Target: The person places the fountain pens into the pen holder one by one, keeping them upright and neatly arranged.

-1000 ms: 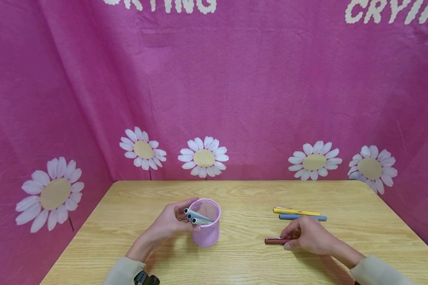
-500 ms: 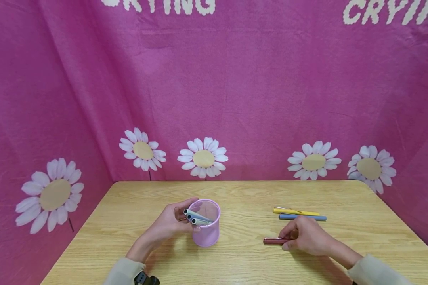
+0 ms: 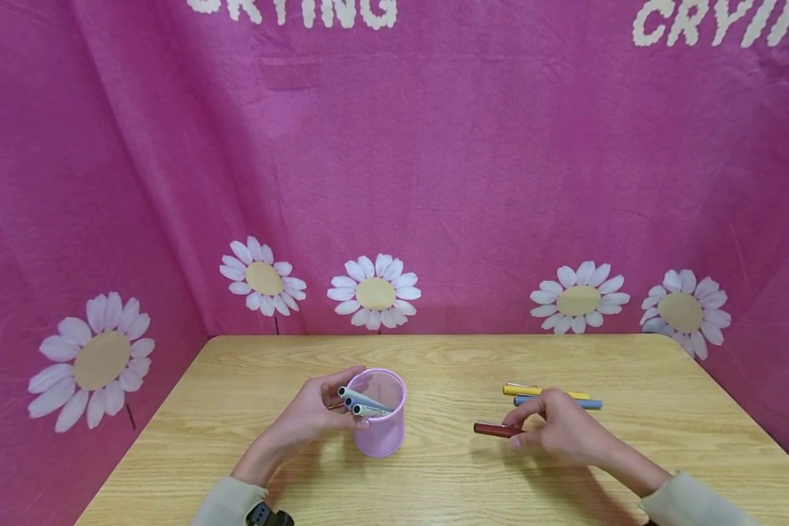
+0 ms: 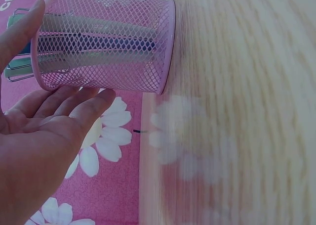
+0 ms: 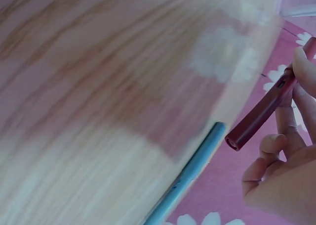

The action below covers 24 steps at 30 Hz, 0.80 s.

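My left hand [image 3: 309,409] holds a pink mesh pen cup [image 3: 380,438] by its left side, thumb near the rim and fingers behind. The cup stands upright on the table. Several pens [image 4: 94,42] with pale green and blue bodies lean inside it. My right hand [image 3: 562,431] pinches a dark red pen [image 3: 493,429] between thumb and fingers, a little above the table. In the right wrist view the red pen [image 5: 261,111] slants, one end past the fingertips. Behind that hand lie a yellow pen [image 3: 546,391] and a blue pen [image 3: 592,403], the blue one partly covered by it.
The wooden table [image 3: 434,467] ends at a pink curtain [image 3: 460,183] printed with daisies, which also runs along the left and right sides. A dark watch [image 3: 268,514] sits at the left wrist.
The red pen has come up off the table in my right hand and shifted slightly left. My left hand and the cup stay where they were.
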Available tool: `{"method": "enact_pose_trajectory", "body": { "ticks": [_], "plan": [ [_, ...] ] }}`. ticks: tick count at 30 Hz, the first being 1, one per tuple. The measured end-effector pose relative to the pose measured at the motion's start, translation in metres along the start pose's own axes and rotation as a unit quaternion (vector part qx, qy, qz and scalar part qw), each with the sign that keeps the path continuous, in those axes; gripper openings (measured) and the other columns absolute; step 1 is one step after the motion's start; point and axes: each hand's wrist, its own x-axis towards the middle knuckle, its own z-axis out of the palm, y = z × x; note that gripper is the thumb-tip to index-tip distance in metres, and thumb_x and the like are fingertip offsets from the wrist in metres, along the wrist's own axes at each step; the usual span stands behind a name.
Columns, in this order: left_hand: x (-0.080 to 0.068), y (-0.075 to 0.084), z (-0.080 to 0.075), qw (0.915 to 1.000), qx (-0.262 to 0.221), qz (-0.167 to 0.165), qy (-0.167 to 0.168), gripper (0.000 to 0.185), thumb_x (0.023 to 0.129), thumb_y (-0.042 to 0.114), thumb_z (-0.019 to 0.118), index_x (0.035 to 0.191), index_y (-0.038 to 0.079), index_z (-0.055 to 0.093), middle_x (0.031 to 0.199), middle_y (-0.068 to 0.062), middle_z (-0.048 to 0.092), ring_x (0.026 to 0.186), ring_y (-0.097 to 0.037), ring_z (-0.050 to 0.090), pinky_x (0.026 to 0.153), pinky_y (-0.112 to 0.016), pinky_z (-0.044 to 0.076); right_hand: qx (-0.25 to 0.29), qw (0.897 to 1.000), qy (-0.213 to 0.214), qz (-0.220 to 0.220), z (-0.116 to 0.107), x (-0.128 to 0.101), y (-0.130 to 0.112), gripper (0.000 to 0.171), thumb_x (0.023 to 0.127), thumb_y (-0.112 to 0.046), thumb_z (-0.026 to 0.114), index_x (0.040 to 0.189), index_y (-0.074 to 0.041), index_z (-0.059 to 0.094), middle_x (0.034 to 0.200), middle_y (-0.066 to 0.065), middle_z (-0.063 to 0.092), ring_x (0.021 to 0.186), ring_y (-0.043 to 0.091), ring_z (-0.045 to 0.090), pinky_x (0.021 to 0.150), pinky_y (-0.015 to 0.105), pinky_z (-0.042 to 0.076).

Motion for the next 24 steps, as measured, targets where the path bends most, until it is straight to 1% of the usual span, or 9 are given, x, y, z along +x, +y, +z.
{"method": "enact_pose_trajectory", "body": {
  "ticks": [5,7,9,11,14,16,19,22,24],
  "plan": [
    [0.0,0.0,0.0,1.0,-0.001,0.0,0.002,0.085,0.084,0.001,0.084,0.157,-0.007,0.041,0.157,-0.025,0.048,0.134,-0.042,0.056,0.111,-0.043,0.048,0.013,1.0,0.018,0.004,-0.001,0.002,-0.015,0.015,0.083,-0.018,0.091,0.097,-0.02,0.085,0.097,-0.011,0.077,0.093,0.014,0.057,0.075,0.026,0.043],
    [0.0,0.0,0.0,1.0,-0.004,-0.001,0.001,0.085,0.084,0.0,0.084,0.157,-0.007,0.041,0.157,-0.025,0.048,0.134,-0.042,0.056,0.111,-0.042,0.049,0.021,0.999,0.024,0.016,-0.002,0.003,-0.021,0.015,0.083,-0.019,0.091,0.097,-0.021,0.085,0.098,-0.011,0.077,0.094,0.016,0.056,0.075,0.025,0.042],
    [0.0,0.0,0.0,1.0,-0.005,-0.002,0.001,0.086,0.084,0.001,0.084,0.157,-0.007,0.041,0.157,-0.025,0.048,0.134,-0.042,0.056,0.111,-0.042,0.049,0.02,0.999,0.033,0.024,-0.002,0.004,-0.027,0.016,0.083,-0.019,0.092,0.097,-0.021,0.085,0.097,-0.011,0.077,0.088,0.015,0.053,0.071,0.025,0.04],
    [0.0,0.0,0.0,1.0,-0.006,-0.001,0.001,0.086,0.084,0.001,0.084,0.157,-0.008,0.04,0.156,-0.025,0.048,0.134,-0.042,0.056,0.111,-0.042,0.049,0.018,0.999,0.042,0.026,-0.002,0.005,-0.031,0.017,0.082,-0.02,0.092,0.098,-0.021,0.086,0.096,-0.01,0.077,0.08,0.016,0.046,0.064,0.025,0.035],
    [0.0,0.0,0.0,1.0,-0.006,0.0,0.0,0.086,0.085,0.002,0.085,0.157,-0.008,0.04,0.156,-0.025,0.049,0.134,-0.042,0.056,0.111,-0.042,0.048,0.014,0.998,0.055,0.025,-0.001,0.007,-0.037,0.018,0.081,-0.02,0.093,0.098,-0.021,0.086,0.095,-0.01,0.077,0.075,0.016,0.04,0.061,0.026,0.031],
    [0.0,0.001,0.0,1.0,-0.004,-0.001,0.001,0.086,0.085,0.002,0.085,0.157,-0.008,0.04,0.155,-0.025,0.049,0.134,-0.042,0.056,0.111,-0.042,0.049,0.018,0.998,0.059,0.026,-0.001,0.009,-0.041,0.018,0.081,-0.02,0.093,0.097,-0.022,0.086,0.095,-0.01,0.077,0.078,0.015,0.044,0.064,0.026,0.035],
    [0.0,0.0,-0.001,1.0,0.0,-0.004,0.003,0.086,0.084,0.003,0.086,0.157,-0.008,0.041,0.154,-0.024,0.051,0.133,-0.042,0.057,0.11,-0.042,0.049,0.028,0.997,0.064,0.033,-0.001,0.012,-0.048,0.018,0.081,-0.02,0.093,0.098,-0.022,0.086,0.092,-0.009,0.075,0.079,0.016,0.045,0.064,0.026,0.035],
    [0.0,0.0,-0.001,1.0,0.003,-0.006,0.004,0.086,0.084,0.003,0.086,0.157,-0.008,0.042,0.154,-0.024,0.052,0.133,-0.041,0.058,0.109,-0.042,0.05,0.038,0.996,0.068,0.038,0.0,0.015,-0.055,0.019,0.081,-0.02,0.093,0.099,-0.02,0.086,0.083,-0.005,0.07,0.072,0.016,0.041,0.058,0.027,0.034],
    [0.0,0.0,-0.001,1.0,0.005,-0.006,0.005,0.086,0.084,0.003,0.086,0.156,-0.007,0.042,0.154,-0.024,0.052,0.132,-0.04,0.058,0.11,-0.042,0.05,0.047,0.996,0.071,0.033,0.001,0.017,-0.058,0.021,0.081,-0.019,0.092,0.1,-0.017,0.086,0.081,-0.003,0.069,0.066,0.016,0.039,0.054,0.028,0.034]
  ]
}}
